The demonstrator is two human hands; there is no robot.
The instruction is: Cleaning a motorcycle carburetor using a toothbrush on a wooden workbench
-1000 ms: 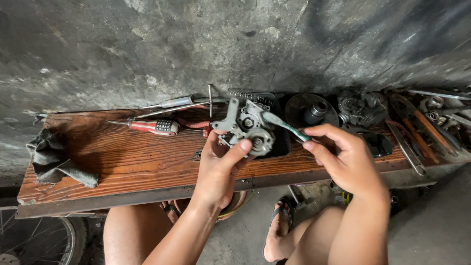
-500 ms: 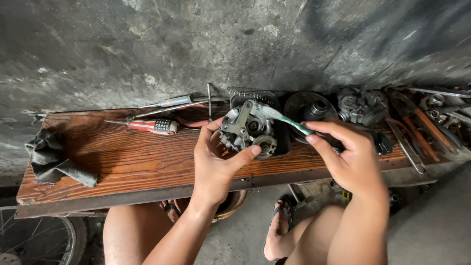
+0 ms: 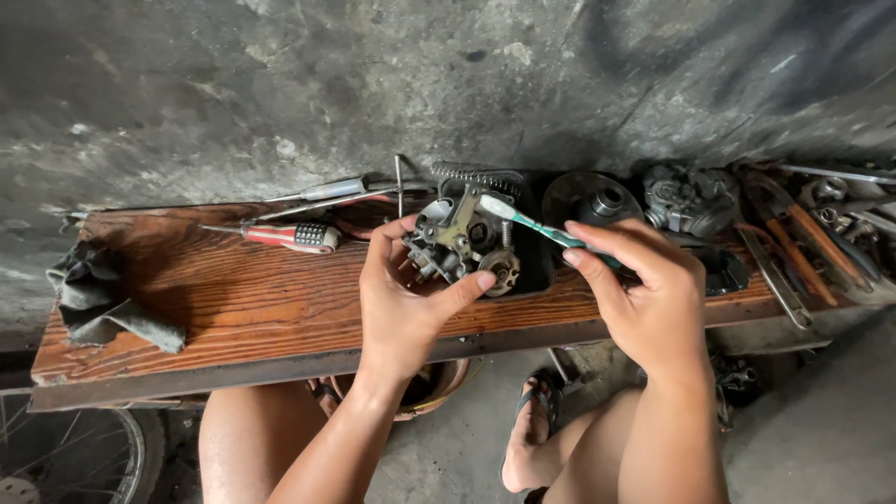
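With our left hand (image 3: 401,299) pinching the carburetor (image 3: 462,245) and right hand (image 3: 644,299) fingers pressed around the toothbrush (image 3: 532,222), we judge hard scrubbing could twist it loose onto the plank (image 3: 233,299).

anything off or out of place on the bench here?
Only the crumpled grey rag, hanging off the wooden plank's left end. The left hand holds the grimy metal carburettor; the right hand holds a green-and-white toothbrush.

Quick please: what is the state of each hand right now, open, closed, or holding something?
Left hand: closed around the metal carburetor, held above the wooden board.
Right hand: fingers closed on the green toothbrush, its head against the carburetor.
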